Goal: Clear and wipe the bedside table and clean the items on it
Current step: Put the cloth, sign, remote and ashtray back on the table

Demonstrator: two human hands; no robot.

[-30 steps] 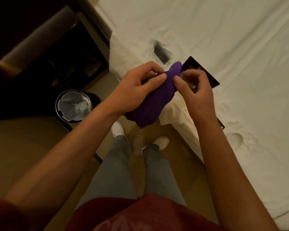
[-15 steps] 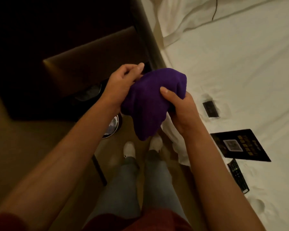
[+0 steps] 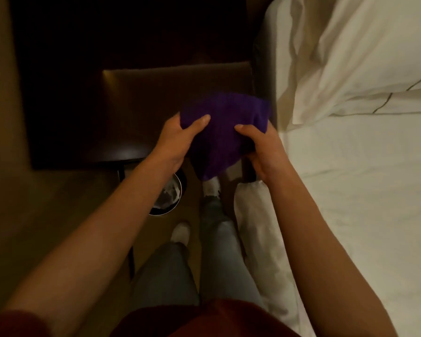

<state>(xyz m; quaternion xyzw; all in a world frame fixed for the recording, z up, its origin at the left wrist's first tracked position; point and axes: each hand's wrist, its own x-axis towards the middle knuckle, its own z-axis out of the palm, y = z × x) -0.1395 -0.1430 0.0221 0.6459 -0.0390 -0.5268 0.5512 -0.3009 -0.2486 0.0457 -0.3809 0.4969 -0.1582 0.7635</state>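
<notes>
A purple cloth (image 3: pixel 225 127) hangs bunched between both hands, above the near edge of the dark wooden bedside table (image 3: pixel 151 93). My left hand (image 3: pixel 180 139) grips the cloth's left side, thumb on top. My right hand (image 3: pixel 260 147) grips its right side. The table top shows bare dark wood with a lit strip along its back edge; the cloth covers its near right part. The cloth's lower tip dangles over the floor.
A round waste bin (image 3: pixel 167 195) with a liner stands on the floor under my left forearm. The bed (image 3: pixel 362 190) with white sheets fills the right side, a white pillow (image 3: pixel 350 57) at its head. My feet in white shoes stand between bin and bed.
The view has swung from the bed to the bedside table. The items lying on the sheet have left the view. Both hands have carried the purple cloth forward over the table.
</notes>
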